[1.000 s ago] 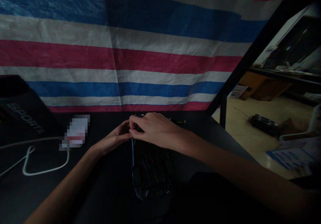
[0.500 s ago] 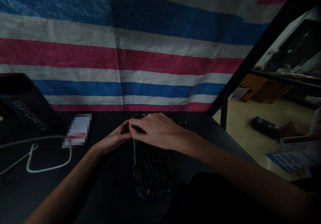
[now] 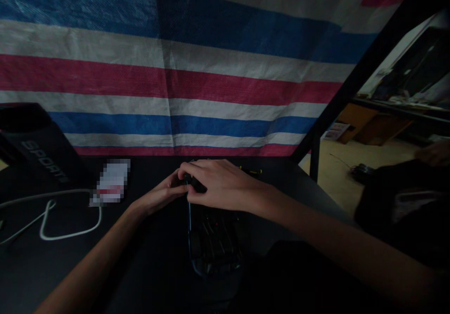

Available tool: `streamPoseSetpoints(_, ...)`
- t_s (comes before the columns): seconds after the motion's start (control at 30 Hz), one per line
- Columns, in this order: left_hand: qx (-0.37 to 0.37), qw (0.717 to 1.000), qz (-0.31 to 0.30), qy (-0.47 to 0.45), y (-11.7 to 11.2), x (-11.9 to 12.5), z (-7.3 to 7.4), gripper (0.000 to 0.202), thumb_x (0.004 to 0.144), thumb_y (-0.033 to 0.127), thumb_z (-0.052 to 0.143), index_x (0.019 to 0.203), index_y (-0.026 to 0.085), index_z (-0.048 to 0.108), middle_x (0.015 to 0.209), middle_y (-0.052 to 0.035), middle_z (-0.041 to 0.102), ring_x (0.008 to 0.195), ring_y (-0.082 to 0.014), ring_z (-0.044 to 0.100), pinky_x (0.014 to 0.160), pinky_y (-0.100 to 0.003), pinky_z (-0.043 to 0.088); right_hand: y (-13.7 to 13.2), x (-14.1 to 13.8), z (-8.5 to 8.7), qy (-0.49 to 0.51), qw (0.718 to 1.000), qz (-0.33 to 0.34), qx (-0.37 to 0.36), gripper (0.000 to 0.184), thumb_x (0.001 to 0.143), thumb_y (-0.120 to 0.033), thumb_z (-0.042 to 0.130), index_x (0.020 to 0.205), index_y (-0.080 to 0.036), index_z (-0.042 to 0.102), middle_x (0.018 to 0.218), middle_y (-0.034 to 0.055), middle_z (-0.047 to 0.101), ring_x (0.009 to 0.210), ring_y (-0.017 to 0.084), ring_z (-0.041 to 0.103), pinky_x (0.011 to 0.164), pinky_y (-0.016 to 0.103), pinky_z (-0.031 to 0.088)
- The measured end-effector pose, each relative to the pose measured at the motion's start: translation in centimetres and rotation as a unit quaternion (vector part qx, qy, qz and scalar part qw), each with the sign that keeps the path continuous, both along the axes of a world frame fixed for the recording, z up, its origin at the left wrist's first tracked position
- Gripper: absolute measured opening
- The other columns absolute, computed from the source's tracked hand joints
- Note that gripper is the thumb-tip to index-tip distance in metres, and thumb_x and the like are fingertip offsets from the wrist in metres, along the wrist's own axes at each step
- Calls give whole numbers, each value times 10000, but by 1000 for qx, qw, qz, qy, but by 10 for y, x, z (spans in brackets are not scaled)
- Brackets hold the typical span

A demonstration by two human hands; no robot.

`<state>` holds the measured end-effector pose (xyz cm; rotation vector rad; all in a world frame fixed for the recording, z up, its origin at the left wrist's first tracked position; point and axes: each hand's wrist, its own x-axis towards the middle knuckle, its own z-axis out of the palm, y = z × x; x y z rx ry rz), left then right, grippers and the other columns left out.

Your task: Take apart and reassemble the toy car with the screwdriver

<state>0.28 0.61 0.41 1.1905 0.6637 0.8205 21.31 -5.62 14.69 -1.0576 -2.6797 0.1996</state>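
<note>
A dark toy car (image 3: 216,241) with a blue edge lies on the black table, seemingly underside up. My right hand (image 3: 225,183) is over its far end, thumb and fingers closed around a small dark piece (image 3: 195,183), perhaps a wheel; it is too dark to tell. From the left, my left hand (image 3: 165,193) reaches the same end, its fingers bent against the car's side and partly hidden. Just beyond my right hand lies a black-and-yellow screwdriver (image 3: 251,170).
At the left stand a dark box (image 3: 42,150) marked "SPORTS", a blurred-out white and red item (image 3: 111,183) and a white cable (image 3: 70,237). A striped sheet (image 3: 211,84) hangs behind the table. A person in dark clothes (image 3: 397,197) is at the right.
The dark piece now shows between my right thumb and fingers, where a gap was seen before. A person has come into view at the right. The car stays in place.
</note>
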Motion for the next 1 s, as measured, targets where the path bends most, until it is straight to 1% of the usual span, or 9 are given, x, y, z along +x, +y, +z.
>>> streamPoseSetpoints(0.13,23,1000,-3,-6,0,0,1,416,759,187,841,1118,221,632,1177,-70,712,1087,-255,677,933,-346,501,-1,0,1,-46,999,-26,3,229,1000,-361,467,1113,-236,621,811,11,694,659,157,546,622,321,265)
streamPoseSetpoints(0.2,14,1000,-7,1,1,-1,0,426,779,193,833,1151,221,627,1179,-68,711,1082,-250,680,933,-347,500,-1,0,2,-27,1000,-11,3,235,963,-324,507,1159,-240,605,874,15,705,688,153,553,628,313,271)
streamPoseSetpoints(0.27,7,1000,-7,2,1,-1,-1,453,783,195,836,1181,226,622,1202,-67,706,1105,-248,674,944,-342,496,-2,1,1,-13,1000,-18,3,246,951,-346,529,1160,-241,605,906,20,709,711,155,557,632,308,272)
streamPoseSetpoints(0.4,14,1000,-4,2,2,-1,-1,467,795,175,829,1210,234,623,1259,-75,699,1188,-247,644,986,-334,484,-1,2,1,-27,998,-54,-15,225,1004,-367,472,1079,-228,633,837,19,689,669,147,532,614,312,259)
streamPoseSetpoints(0.5,9,1000,-14,-2,1,-1,-1,476,808,180,816,1239,225,620,1299,-92,690,1189,-265,654,982,-356,495,0,5,2,7,999,-16,-34,232,952,-306,541,1164,-249,617,978,18,718,747,147,570,643,298,305)
streamPoseSetpoints(0.63,11,1000,-2,2,1,0,-1,505,777,178,838,1232,231,627,1257,-77,704,1185,-263,658,977,-339,504,-1,6,2,-7,999,-21,-43,229,995,-365,488,1130,-272,649,871,7,700,708,152,558,637,302,295)
streamPoseSetpoints(0.77,5,1000,-5,9,1,0,-1,500,801,197,823,1256,218,616,1291,-90,691,1221,-280,649,1012,-370,495,1,5,-1,20,999,-8,-29,250,947,-306,539,1175,-261,630,976,15,717,784,156,589,649,298,305)
streamPoseSetpoints(0.9,16,1000,9,20,1,1,0,607,784,178,830,1342,231,596,1327,-111,680,1284,-301,611,1045,-393,481,2,4,-1,-4,998,-50,-38,182,953,-347,540,970,-254,696,813,4,692,671,145,544,616,310,278)
streamPoseSetpoints(1.0,16,1000,-2,17,1,0,0,635,798,193,823,1380,235,575,1320,-112,688,1272,-302,624,1069,-411,471,2,6,-1,24,998,-26,-42,188,926,-294,570,1078,-260,674,962,7,725,747,142,577,644,296,318)
